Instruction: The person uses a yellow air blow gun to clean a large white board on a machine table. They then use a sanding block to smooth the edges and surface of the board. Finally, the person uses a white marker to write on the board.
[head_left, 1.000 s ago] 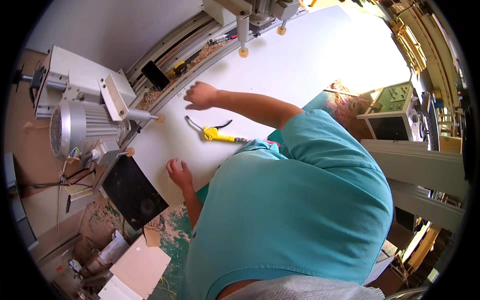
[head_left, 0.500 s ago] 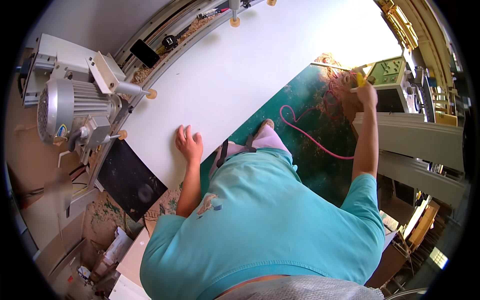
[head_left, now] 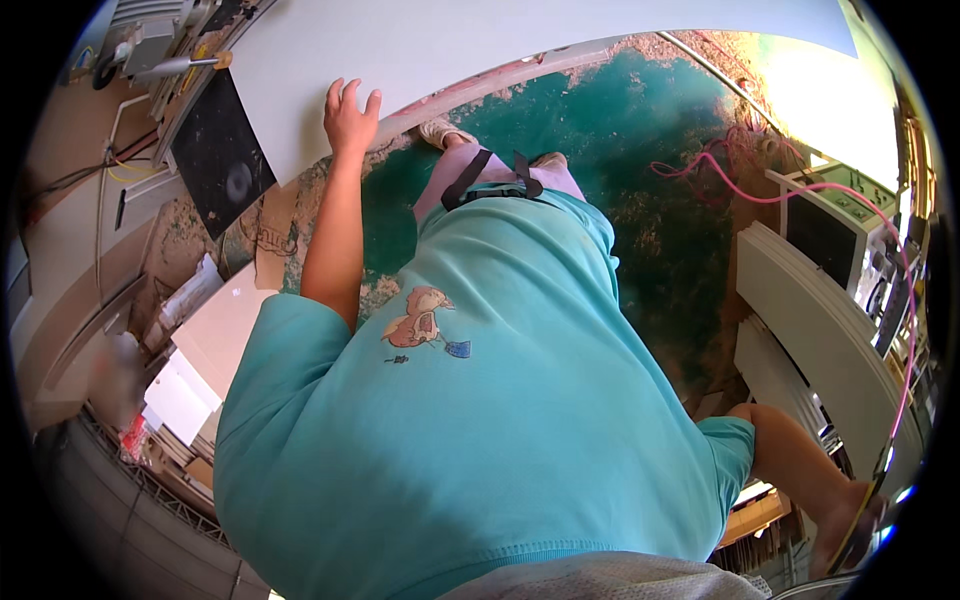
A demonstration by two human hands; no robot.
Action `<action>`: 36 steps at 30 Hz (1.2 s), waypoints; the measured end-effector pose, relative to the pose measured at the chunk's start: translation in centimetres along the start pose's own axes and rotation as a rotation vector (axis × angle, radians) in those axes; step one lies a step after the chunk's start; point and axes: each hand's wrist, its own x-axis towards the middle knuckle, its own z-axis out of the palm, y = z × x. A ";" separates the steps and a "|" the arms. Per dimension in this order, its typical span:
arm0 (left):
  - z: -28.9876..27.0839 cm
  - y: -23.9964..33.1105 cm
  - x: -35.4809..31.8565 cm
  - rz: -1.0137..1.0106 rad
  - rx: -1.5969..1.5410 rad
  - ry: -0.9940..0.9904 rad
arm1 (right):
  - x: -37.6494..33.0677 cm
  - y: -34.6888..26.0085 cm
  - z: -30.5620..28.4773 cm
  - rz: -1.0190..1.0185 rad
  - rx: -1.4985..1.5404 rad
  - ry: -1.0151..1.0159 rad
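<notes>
My left hand [head_left: 350,122] rests with fingers spread on the near left edge of a large white panel [head_left: 520,22], which lies flat on the machine's bed. Far out at the lower right rim, my right hand [head_left: 848,522] is closed and partly in shadow. It holds what looks like an air blow gun [head_left: 878,482], of which only a thin dark and yellow part shows. A pink air hose [head_left: 745,195] runs up to it, looping from the floor and over the stacked boards on the right.
A motor unit [head_left: 155,45] with a roller stands at the upper left, beside a black plate [head_left: 222,155]. Sawdust covers parts of the green floor [head_left: 640,250]. To the right are a control box [head_left: 825,225] and stacked white boards [head_left: 810,320]. Cardboard [head_left: 222,330] leans at lower left.
My right hand has swung from the far right back to the lower right rim, drawing the hose along. The view has shifted; my left hand still lies on the panel.
</notes>
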 end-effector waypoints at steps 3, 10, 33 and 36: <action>0.4 -0.1 -1.5 -0.068 -0.004 -0.103 | 0.0 -3.0 -1.9 -0.327 0.093 -0.152; 1.3 2.7 -1.3 0.067 0.259 -0.354 | -2.9 -3.0 -2.6 -0.123 0.302 0.172; 1.7 24.2 9.2 0.042 0.443 -0.853 | -20.3 -6.8 24.4 1.163 0.020 -1.513; 1.2 24.7 9.3 0.052 0.454 -0.848 | -20.2 -8.4 25.7 1.017 0.123 -1.526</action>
